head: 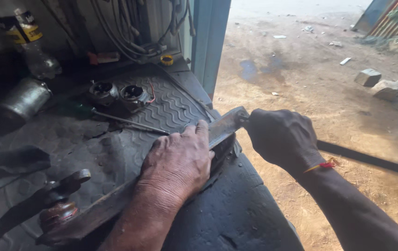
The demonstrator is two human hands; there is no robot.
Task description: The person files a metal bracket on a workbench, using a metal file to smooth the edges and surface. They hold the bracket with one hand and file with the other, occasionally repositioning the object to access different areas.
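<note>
Your left hand presses flat on the metal bar; your right hand grips a long rod. Plastic bottle contents unclear.

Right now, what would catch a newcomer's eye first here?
The two grimy hands in the middle: the left hand presses a flat metal bar onto the rubber mat, while the right hand grips a long dark tool at the bar's end. Behind them lie a screwdriver and two round metal parts; bright bare dirt fills the right.
</note>
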